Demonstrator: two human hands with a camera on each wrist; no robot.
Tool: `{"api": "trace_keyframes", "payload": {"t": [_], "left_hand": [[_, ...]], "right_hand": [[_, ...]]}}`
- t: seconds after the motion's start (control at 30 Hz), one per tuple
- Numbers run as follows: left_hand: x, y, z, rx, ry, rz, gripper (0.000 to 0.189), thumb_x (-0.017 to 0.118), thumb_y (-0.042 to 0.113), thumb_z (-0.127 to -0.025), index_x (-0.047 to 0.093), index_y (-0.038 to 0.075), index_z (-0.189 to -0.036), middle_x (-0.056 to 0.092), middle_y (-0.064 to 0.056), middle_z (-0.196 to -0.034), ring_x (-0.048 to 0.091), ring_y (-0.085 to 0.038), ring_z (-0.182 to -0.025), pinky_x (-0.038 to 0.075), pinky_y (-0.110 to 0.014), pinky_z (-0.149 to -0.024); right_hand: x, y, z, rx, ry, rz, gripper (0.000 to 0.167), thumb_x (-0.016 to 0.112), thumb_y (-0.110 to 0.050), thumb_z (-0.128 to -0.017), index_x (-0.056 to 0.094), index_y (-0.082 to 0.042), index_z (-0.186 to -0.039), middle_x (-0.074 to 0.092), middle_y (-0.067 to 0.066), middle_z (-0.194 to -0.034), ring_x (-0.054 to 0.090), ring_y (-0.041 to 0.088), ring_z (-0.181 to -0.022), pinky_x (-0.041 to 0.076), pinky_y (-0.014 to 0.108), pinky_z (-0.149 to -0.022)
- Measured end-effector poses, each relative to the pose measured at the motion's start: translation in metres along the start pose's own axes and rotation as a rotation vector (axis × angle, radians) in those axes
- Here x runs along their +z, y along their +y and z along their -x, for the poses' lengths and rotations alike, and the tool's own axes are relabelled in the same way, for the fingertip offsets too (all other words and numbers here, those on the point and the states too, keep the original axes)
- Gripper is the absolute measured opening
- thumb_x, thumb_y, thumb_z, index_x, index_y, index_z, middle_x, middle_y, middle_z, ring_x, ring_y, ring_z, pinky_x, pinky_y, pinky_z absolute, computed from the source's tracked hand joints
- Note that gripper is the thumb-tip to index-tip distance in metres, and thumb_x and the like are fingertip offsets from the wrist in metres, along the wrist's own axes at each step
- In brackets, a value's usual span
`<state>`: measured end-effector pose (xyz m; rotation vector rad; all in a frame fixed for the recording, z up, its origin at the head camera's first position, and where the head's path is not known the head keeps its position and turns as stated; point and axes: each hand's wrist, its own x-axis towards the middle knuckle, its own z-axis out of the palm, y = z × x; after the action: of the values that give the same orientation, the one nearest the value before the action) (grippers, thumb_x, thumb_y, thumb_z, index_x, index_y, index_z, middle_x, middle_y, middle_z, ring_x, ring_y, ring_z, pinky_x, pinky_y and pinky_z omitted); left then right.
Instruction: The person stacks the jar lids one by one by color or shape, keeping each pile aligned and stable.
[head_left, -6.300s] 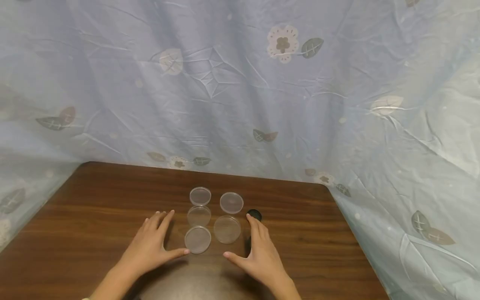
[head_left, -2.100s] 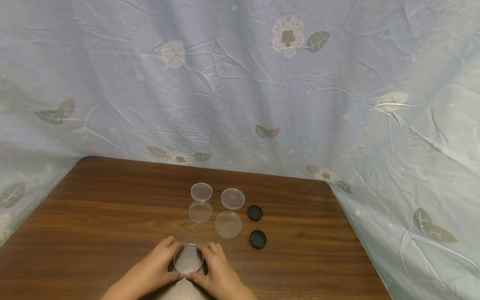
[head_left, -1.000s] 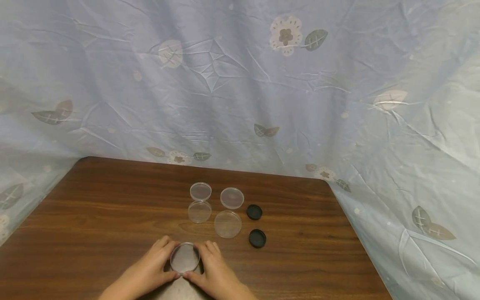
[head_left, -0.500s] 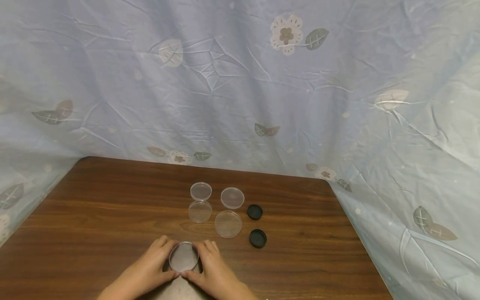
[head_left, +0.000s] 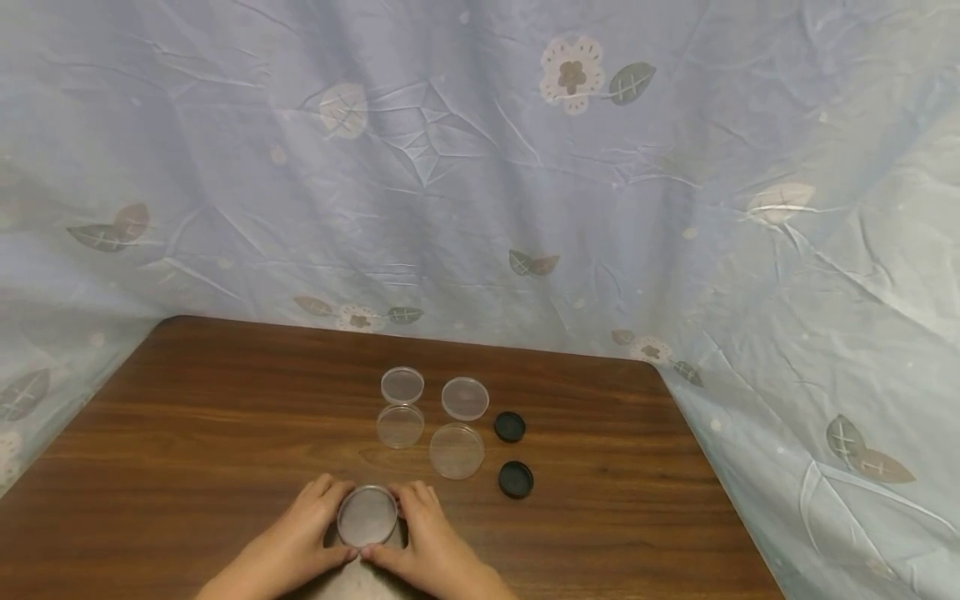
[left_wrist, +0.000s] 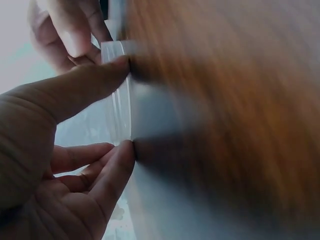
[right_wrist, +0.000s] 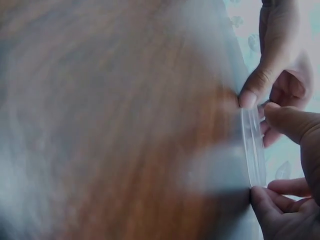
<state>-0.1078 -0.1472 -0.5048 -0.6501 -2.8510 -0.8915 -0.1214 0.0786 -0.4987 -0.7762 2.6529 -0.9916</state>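
Observation:
Low on the wooden table, near my body, my left hand (head_left: 303, 529) and right hand (head_left: 427, 535) hold a clear round petri dish (head_left: 367, 518) between them. Each hand has its thumb at the near side of the rim and its fingers at the outer far side. The thumbs nearly meet. In the left wrist view the dish's rim (left_wrist: 120, 112) is pinched between thumb and fingertips, edge-on, on the tabletop. Layered edges of the dish (right_wrist: 253, 150) show in the right wrist view, where the right fingertips also touch it. Its underside is hidden.
Beyond the hands lie more clear dishes, two at the left (head_left: 401, 427) (head_left: 402, 386) and two at the right (head_left: 457, 452) (head_left: 465, 398). Two small black round dishes (head_left: 510, 427) (head_left: 516, 480) lie further right. A patterned curtain (head_left: 480, 183) hangs behind the table's far edge.
Earlier the hands were apart, and the nearest left dish lay in the group. Both hands then gripped it closer to the body. Since then it has shifted slightly left.

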Motion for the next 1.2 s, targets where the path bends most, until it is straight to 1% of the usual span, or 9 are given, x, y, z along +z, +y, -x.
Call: {"api": "trace_keyframes", "payload": {"t": [0.07, 0.17, 0.27, 0.33, 0.47, 0.63, 0.73, 0.93, 1.2], "left_hand": [[-0.001, -0.001, 0.0, 0.009, 0.009, 0.017, 0.078, 0.097, 0.036, -0.069, 0.063, -0.003, -0.128, 0.062, -0.005, -0.116, 0.061, -0.022, -0.104, 0.06, -0.041, -0.087], [-0.007, -0.004, 0.0, 0.011, -0.01, 0.066, 0.089, 0.096, 0.043, -0.07, 0.06, -0.008, -0.132, 0.063, -0.01, -0.118, 0.063, -0.023, -0.102, 0.061, -0.039, -0.084], [-0.017, -0.007, -0.003, -0.01, -0.056, 0.116, 0.095, 0.092, 0.05, -0.074, 0.056, -0.013, -0.135, 0.063, -0.015, -0.12, 0.064, -0.023, -0.102, 0.063, -0.039, -0.082], [-0.025, -0.009, -0.007, -0.031, -0.074, 0.137, 0.095, 0.089, 0.052, -0.077, 0.056, -0.015, -0.135, 0.063, -0.016, -0.12, 0.065, -0.023, -0.102, 0.063, -0.04, -0.082], [-0.04, -0.015, -0.021, -0.053, -0.067, 0.11, 0.092, 0.087, 0.052, -0.08, 0.056, -0.015, -0.135, 0.064, -0.017, -0.118, 0.068, -0.027, -0.101, 0.063, -0.047, -0.083], [-0.05, -0.022, -0.041, -0.049, -0.015, 0.066, 0.093, 0.087, 0.049, -0.081, 0.053, -0.016, -0.138, 0.065, -0.029, -0.127, 0.068, -0.044, -0.112, 0.06, -0.059, -0.092], [-0.052, -0.028, -0.053, -0.034, 0.002, 0.056, 0.094, 0.088, 0.048, -0.081, 0.052, -0.017, -0.137, 0.063, -0.033, -0.129, 0.066, -0.049, -0.115, 0.058, -0.061, -0.094], [-0.047, -0.035, -0.077, -0.001, 0.005, 0.062, 0.095, 0.091, 0.044, -0.077, 0.053, -0.018, -0.138, 0.065, -0.03, -0.124, 0.068, -0.044, -0.111, 0.058, -0.059, -0.094], [-0.034, -0.04, -0.102, 0.01, -0.047, 0.092, 0.091, 0.092, 0.04, -0.077, 0.054, -0.016, -0.136, 0.064, -0.031, -0.126, 0.065, -0.049, -0.118, 0.053, -0.062, -0.103]], "right_hand": [[-0.003, 0.001, 0.001, -0.004, -0.005, -0.018, 0.075, 0.075, -0.053, -0.093, 0.052, -0.007, -0.147, 0.057, 0.003, -0.135, 0.052, 0.005, -0.118, 0.054, 0.021, -0.099], [-0.01, 0.007, 0.001, -0.024, 0.006, -0.016, 0.076, 0.074, -0.053, -0.094, 0.051, -0.004, -0.148, 0.057, 0.006, -0.137, 0.057, 0.01, -0.12, 0.055, 0.023, -0.101], [-0.019, 0.013, -0.001, -0.039, 0.038, 0.01, 0.077, 0.073, -0.053, -0.095, 0.05, -0.003, -0.149, 0.059, 0.008, -0.14, 0.06, 0.018, -0.126, 0.055, 0.032, -0.107], [-0.026, 0.017, -0.004, -0.034, 0.059, 0.022, 0.079, 0.073, -0.053, -0.095, 0.049, -0.004, -0.151, 0.058, 0.009, -0.144, 0.06, 0.024, -0.132, 0.054, 0.039, -0.111], [-0.045, 0.023, -0.012, -0.02, 0.079, 0.002, 0.081, 0.074, -0.051, -0.095, 0.045, -0.005, -0.154, 0.055, 0.012, -0.15, 0.056, 0.031, -0.14, 0.051, 0.049, -0.115], [-0.066, 0.031, -0.028, -0.007, 0.086, 0.02, 0.085, 0.076, -0.051, -0.093, 0.042, -0.007, -0.157, 0.051, 0.013, -0.156, 0.051, 0.031, -0.144, 0.048, 0.052, -0.117], [-0.076, 0.036, -0.039, 0.016, 0.076, 0.042, 0.088, 0.077, -0.051, -0.092, 0.04, -0.007, -0.158, 0.05, 0.012, -0.158, 0.05, 0.032, -0.146, 0.047, 0.052, -0.118], [-0.083, 0.045, -0.058, 0.029, 0.063, 0.088, 0.089, 0.081, -0.047, -0.091, 0.04, -0.006, -0.158, 0.048, 0.016, -0.158, 0.051, 0.034, -0.145, 0.048, 0.051, -0.117], [-0.082, 0.051, -0.077, 0.047, 0.035, 0.106, 0.088, 0.08, -0.046, -0.091, 0.04, -0.005, -0.158, 0.046, 0.017, -0.16, 0.051, 0.033, -0.146, 0.047, 0.05, -0.118]]}}
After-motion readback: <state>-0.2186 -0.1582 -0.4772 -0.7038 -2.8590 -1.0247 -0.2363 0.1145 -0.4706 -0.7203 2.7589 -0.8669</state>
